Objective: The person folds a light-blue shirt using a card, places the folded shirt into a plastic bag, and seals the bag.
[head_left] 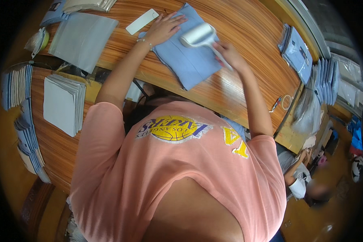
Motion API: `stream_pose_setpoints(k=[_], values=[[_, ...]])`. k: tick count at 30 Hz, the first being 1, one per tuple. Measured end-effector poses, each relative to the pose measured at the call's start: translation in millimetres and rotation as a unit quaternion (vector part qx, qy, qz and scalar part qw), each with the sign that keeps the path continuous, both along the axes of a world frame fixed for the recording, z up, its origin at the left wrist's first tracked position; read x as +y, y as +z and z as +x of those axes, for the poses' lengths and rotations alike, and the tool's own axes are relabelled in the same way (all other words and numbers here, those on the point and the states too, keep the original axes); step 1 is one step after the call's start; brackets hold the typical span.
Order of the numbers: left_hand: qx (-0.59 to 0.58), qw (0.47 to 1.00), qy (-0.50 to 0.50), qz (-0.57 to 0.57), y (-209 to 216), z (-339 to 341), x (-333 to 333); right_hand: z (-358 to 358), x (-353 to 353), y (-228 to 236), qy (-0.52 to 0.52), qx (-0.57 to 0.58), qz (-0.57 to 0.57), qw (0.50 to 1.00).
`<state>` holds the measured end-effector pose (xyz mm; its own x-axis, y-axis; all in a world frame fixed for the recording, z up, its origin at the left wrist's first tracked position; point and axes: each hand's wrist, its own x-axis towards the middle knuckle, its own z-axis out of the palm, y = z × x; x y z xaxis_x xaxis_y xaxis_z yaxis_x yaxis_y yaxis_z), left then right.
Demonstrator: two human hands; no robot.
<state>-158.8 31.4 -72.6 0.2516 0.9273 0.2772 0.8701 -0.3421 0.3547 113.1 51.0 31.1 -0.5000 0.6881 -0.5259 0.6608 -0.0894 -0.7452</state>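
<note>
A folded light-blue garment (189, 64) lies on the wood-grain table in front of me. My left hand (164, 29) rests flat on its upper left part, fingers stretched out. In my right hand (229, 55) is the handle of a lint roller (198, 35), whose white roll lies over the middle of the garment. Whether the roll presses on the cloth I cannot tell. Beside my left hand, a white hang tag (142, 21) on a dark string sticks out past the garment's edge.
Clear plastic bags (82, 40) and a stack of white sheets (63, 104) sit to the left. Folded blue garments (297, 52) are piled at the right edge, near small snips (275, 104) and a ring of tape (286, 102). Another person (300, 173) sits at the lower right.
</note>
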Motion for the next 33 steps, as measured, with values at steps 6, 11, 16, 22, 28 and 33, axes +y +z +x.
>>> stream_pose_setpoints(k=[6,11,16,22,28,33], values=[[0.015,1.0,0.009,-0.018,-6,-4,-2,79,-30,80,0.013,-0.191,0.021,0.981],[0.005,1.0,-0.001,-0.014,-8,-3,4,-35,-2,46,-0.097,-0.016,0.114,0.989],[0.007,1.0,-0.002,-0.016,-8,-7,2,34,-33,22,-0.033,-0.113,0.011,0.993],[-0.015,0.999,-0.037,-0.013,-4,-5,4,195,-77,14,-0.374,0.012,0.007,0.927],[0.013,0.999,-0.042,-0.009,-3,-1,4,257,-55,-47,-0.603,0.096,0.2,0.766],[-0.124,0.991,-0.033,-0.028,5,1,1,348,-152,-77,-0.663,-0.027,0.46,0.59]])
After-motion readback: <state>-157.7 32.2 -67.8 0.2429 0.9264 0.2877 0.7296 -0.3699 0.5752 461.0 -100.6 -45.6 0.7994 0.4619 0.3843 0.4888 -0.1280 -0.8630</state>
